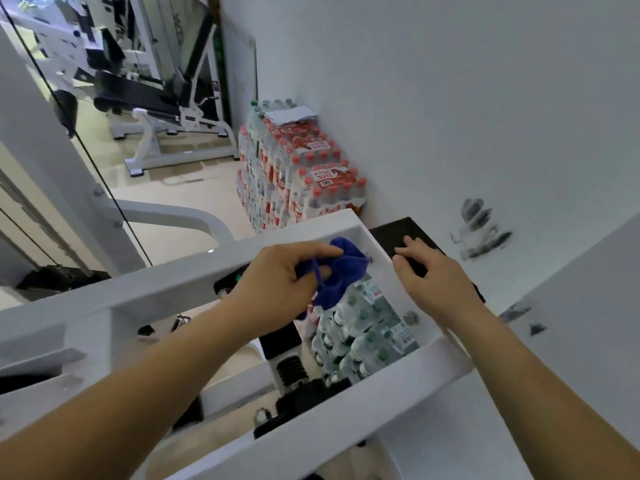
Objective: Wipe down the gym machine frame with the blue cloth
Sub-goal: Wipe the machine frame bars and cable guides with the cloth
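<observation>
Head view, looking down through the top of the white gym machine frame [156, 287]. The blue cloth [346, 268] is bunched in the left hand [277, 277], whose fingers and thumb are curled round it. It sits against the inner face of the end crossbar, with a loose tail hanging into the opening. Judged from its folds and droop, the cloth is light, soft and limp. It will take the shape of whatever it is pressed on, so it is best gathered into a wad in the palm with the tail tucked away from the bolt [411, 317] and brackets. The painted frame looks rigid and smooth, so the cloth should slide over it easily. The right hand [436, 275] holds nothing; its fingers lie nearly straight on a black part [388, 233] at the frame's end, apparently as a brace. Whether that part is a pad or a plate cannot be made out. Shrink-wrapped water bottles [367, 334] show through the opening, and more packs [304, 174] stand by the wall. Hidden or cut off are the frame's lower uprights and undersides, most of the left palm and the cloth inside it. Any dust on the white paint is too faint to see.
</observation>
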The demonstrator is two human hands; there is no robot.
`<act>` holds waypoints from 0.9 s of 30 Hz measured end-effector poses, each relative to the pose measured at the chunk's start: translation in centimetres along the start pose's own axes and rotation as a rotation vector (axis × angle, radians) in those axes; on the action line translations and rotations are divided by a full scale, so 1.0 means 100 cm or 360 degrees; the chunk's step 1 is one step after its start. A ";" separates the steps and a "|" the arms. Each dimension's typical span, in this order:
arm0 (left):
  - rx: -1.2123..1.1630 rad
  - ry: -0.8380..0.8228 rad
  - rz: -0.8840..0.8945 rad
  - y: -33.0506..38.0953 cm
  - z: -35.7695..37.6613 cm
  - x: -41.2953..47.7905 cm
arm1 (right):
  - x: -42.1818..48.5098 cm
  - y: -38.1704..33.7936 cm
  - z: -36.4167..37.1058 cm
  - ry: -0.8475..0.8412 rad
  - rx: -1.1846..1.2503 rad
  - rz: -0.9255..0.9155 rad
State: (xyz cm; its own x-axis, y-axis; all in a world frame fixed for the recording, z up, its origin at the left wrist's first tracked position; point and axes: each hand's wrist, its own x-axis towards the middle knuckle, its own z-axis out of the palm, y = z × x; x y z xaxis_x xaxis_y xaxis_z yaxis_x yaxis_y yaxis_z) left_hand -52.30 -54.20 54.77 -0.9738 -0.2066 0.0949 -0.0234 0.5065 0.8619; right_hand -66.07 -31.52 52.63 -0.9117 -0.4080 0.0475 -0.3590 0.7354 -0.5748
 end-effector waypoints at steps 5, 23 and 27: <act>0.0356 -0.0667 0.0143 0.055 0.085 -0.051 | -0.040 0.041 -0.002 0.0123 0.0090 -0.0169; 0.1423 -0.0062 0.0240 0.024 0.120 -0.133 | -0.041 0.065 -0.007 0.0003 -0.0122 -0.0446; 0.1412 0.0135 0.0247 0.042 0.149 -0.101 | -0.042 0.060 -0.009 0.0035 -0.0117 -0.0421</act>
State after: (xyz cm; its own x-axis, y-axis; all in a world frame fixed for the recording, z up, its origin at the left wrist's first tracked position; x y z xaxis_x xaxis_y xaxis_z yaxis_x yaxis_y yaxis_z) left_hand -45.96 -37.51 49.95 -0.9615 -0.1252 0.2446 -0.0931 0.9859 0.1388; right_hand -64.56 -24.96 49.70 -0.7884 -0.5796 0.2063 -0.5978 0.6425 -0.4794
